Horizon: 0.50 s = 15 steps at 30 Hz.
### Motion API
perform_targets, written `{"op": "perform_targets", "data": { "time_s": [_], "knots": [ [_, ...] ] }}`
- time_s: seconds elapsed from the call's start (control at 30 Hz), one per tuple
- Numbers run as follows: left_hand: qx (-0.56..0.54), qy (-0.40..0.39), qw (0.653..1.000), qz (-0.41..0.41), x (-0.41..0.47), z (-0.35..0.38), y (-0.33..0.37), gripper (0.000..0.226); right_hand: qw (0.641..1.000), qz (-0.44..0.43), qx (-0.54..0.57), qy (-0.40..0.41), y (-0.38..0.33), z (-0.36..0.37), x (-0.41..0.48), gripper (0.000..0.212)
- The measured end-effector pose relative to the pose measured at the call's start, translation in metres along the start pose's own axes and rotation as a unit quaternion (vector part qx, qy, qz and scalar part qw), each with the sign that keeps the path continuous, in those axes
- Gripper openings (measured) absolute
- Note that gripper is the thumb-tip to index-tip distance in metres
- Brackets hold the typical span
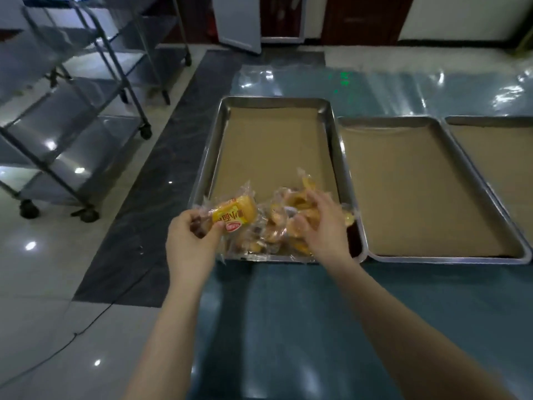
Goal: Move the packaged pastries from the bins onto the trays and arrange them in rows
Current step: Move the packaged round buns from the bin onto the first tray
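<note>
A heap of clear-wrapped yellow pastries [274,226] lies at the near end of the left steel tray [215,140], which is lined with brown paper. My left hand [190,241] pinches one packaged pastry [233,216] by its wrapper end, just above the tray's near left corner. My right hand [323,223] rests on the right side of the heap with its fingers curled around wrapped pastries. The far part of this tray holds only paper. No bins are in view.
A second paper-lined tray [357,183] sits just right of the first, and a third tray [490,121] shows at the right edge. All stand on a glossy teal table [288,327]. A wheeled metal rack [72,111] stands on the floor at left. A black cable [86,327] crosses the floor.
</note>
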<state>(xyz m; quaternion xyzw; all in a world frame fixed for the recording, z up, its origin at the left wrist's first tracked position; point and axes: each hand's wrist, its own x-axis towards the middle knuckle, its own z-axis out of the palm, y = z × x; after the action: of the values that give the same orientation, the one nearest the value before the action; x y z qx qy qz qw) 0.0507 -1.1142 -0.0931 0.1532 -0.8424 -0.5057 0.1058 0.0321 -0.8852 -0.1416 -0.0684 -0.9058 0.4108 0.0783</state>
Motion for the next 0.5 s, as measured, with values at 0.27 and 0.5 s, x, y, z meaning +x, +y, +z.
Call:
{"op": "perform_targets", "data": {
  "time_s": [0.27,0.5],
  "knots": [
    [0.039,-0.093,0.993,0.068,0.027,0.049,-0.027,0.052,0.977,0.012,-0.186,-0.105,0.03,0.028,-0.012,0.075],
    [0.145,-0.211,0.963,0.085,0.047,0.081,-0.058,0.101,0.945,0.078,-0.27,-0.168,0.024,0.04,0.015,0.079]
  ]
}}
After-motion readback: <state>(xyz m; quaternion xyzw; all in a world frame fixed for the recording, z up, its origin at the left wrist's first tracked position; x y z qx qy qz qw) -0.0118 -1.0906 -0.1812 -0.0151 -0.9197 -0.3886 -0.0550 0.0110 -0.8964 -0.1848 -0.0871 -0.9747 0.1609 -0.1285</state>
